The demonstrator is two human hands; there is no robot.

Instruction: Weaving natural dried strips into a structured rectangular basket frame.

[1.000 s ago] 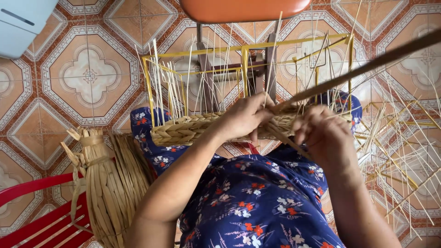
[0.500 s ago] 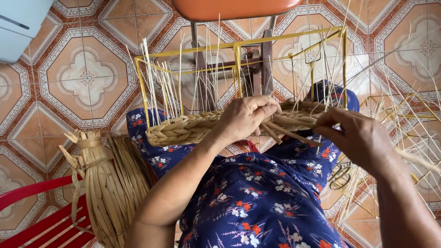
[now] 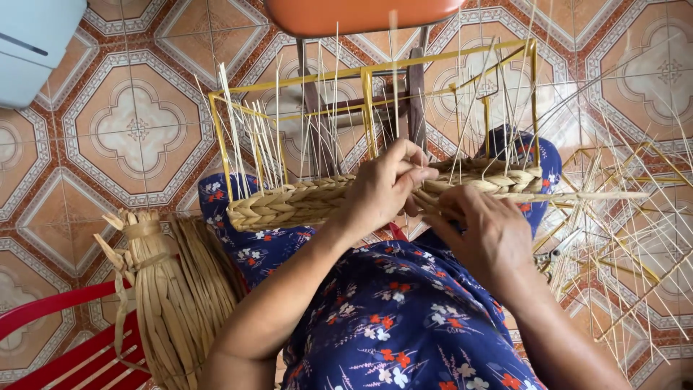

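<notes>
We see the left hand (image 3: 386,184) reaching in from the near left, forearm angled up across the lap, its fingers (image 3: 411,155) curled tight over the top edge of the woven band (image 3: 303,202) and gripping it. The right hand (image 3: 487,231) lies just to its right, palm down, fingers bent around a long flat strand (image 3: 577,196) that runs off to the right; thumb and fingers are pinched shut on it.

The band is a pale straw-coloured plait, a few rows high, wrapped along the base of a yellow wire frame (image 3: 364,79), with thin upright stakes (image 3: 253,144) standing out of it. It rests across the knees, over the blue flowered dress (image 3: 404,325).

To the near left a bundle of dried fibre (image 3: 173,289) leans on a red chair (image 3: 65,347). More wire frames (image 3: 628,231) crowd the right side. Patterned floor tiles (image 3: 137,130) lie open on the far left.
</notes>
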